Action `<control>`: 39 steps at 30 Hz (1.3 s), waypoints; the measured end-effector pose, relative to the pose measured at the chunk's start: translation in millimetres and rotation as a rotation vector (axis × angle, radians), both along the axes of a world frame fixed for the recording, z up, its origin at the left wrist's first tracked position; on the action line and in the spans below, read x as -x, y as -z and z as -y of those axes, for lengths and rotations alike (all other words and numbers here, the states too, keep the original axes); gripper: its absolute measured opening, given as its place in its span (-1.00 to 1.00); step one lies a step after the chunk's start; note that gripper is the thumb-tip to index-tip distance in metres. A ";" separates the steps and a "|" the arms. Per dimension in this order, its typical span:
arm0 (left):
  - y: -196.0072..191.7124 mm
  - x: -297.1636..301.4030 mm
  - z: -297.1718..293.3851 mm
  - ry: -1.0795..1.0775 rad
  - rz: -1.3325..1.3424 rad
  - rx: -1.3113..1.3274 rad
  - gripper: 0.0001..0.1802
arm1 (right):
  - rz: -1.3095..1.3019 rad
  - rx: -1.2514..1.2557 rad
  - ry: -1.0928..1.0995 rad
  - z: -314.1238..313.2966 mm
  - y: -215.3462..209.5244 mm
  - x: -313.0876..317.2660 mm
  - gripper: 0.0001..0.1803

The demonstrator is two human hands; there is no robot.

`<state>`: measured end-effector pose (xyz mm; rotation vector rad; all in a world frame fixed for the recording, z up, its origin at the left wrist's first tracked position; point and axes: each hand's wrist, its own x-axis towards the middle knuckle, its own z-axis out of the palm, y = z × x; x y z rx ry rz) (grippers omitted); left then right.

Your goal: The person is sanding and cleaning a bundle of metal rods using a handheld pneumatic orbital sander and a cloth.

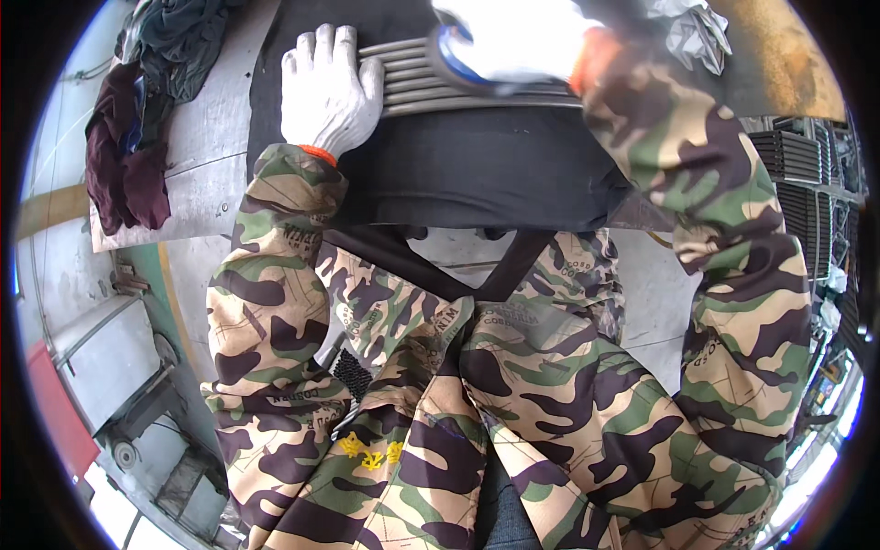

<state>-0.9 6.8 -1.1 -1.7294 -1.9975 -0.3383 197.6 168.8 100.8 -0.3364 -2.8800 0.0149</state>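
A worker's left hand (330,92), in a white knitted glove with an orange cuff (318,154), lies palm down with its fingers stretched out, closed around nothing, over the left stretch of a row of slim, smooth grey metal rods (414,81). The rods lie side by side, roughly parallel to the near edge of a dull, scuffed metal-topped table (209,179), on a matte black cloth (477,165) that reaches that edge. The right hand (513,41), gloved in white and blurred, is over the rods at a rounded, blue-rimmed item (461,57); how far its fingers are bent, and whether they grip the item, cannot be told. Crumpled maroon fabric (128,174) lies toward the table's near left corner, with rumpled grey-green fabric (188,46) farther along the left edge. Wrinkled white material (694,37) sits beyond the right forearm, clothed in a camouflage-print sleeve (683,156).
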 end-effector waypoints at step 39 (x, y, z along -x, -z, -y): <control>4.0 19.1 -22.5 0.009 -0.053 0.111 -0.55 | 0.011 -0.063 0.087 -29.7 5.0 -55.0 -0.76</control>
